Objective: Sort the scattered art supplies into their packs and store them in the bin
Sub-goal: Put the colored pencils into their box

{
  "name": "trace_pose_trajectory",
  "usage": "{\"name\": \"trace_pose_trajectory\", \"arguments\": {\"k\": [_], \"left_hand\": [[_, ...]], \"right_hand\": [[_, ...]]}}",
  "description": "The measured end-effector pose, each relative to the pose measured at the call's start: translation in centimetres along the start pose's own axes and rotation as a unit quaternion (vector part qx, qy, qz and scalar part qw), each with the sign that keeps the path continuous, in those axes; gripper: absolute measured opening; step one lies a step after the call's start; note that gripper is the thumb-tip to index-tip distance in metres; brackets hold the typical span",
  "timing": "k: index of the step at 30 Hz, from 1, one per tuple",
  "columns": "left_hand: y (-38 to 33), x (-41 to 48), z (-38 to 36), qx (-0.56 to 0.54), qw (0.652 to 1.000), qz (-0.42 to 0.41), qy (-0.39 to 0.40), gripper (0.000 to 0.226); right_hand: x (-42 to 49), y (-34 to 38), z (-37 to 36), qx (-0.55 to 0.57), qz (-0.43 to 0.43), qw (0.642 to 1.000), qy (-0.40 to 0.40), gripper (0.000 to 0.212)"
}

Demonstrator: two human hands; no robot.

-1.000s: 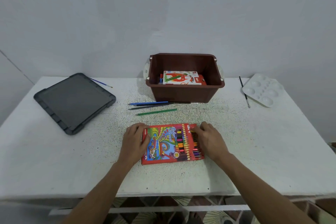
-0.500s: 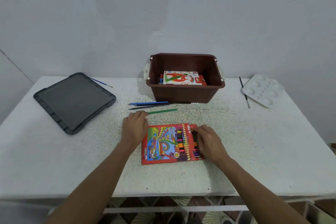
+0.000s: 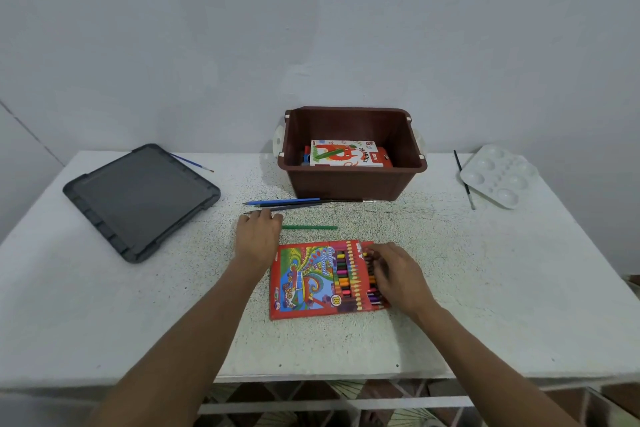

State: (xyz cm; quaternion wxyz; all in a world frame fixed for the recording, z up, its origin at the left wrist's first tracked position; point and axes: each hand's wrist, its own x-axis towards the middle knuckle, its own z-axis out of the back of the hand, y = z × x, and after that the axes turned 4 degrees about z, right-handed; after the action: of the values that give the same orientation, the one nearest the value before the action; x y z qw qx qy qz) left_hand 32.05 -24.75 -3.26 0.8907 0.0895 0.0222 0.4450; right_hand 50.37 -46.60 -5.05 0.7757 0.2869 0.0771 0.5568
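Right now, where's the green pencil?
Head view, table centre: the green pencil lies just beyond the colour pencil pack, its left end by the left hand.

Brown bin [image 3: 353, 180], red swirl-patterned pencil pack [image 3: 311, 279], green pencil [image 3: 310, 227], blue pencil [image 3: 282, 202], dark grey lid [image 3: 138, 198], white speckled table [image 3: 485, 270]

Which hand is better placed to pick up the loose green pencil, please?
Left. The left hand sits right at the green pencil's left end, while the right hand rests on the color pencil pack, farther away.
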Motion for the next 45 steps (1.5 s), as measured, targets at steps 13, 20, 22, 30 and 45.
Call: {"name": "trace_pose_trajectory", "arguments": {"k": [13, 20, 22, 30, 45], "left_hand": [[-2.2, -2.8, 1.7, -0.584, 0.794, 0.143, -0.088, 0.011], [-4.1, -4.5, 2.4, -0.730, 0.674, 0.104, 0.054, 0.013], [-4.6, -4.8, 2.6, -0.749, 0.653, 0.092, 0.067, 0.015], [-5.0, -5.2, 2.4, -0.751, 0.648, 0.065, 0.108, 0.017], [0.6, -5.5, -3.2, -0.444, 0.891, 0.022, -0.091, 0.022]], "right_hand": [[0.9, 1.4, 0.2, -0.029, 0.027, 0.998, -0.054, 0.021], [2.7, 4.1, -0.1, -0.021, 0.077, 0.994, -0.078, 0.024], [3.0, 4.5, -0.2, -0.021, 0.097, 0.992, -0.078, 0.024], [2.7, 4.3, -0.4, -0.033, 0.124, 0.990, -0.058, 0.019], [-0.4, -7.2, 6.6, -0.238, -0.008, 0.970, -0.048, 0.009]]}}
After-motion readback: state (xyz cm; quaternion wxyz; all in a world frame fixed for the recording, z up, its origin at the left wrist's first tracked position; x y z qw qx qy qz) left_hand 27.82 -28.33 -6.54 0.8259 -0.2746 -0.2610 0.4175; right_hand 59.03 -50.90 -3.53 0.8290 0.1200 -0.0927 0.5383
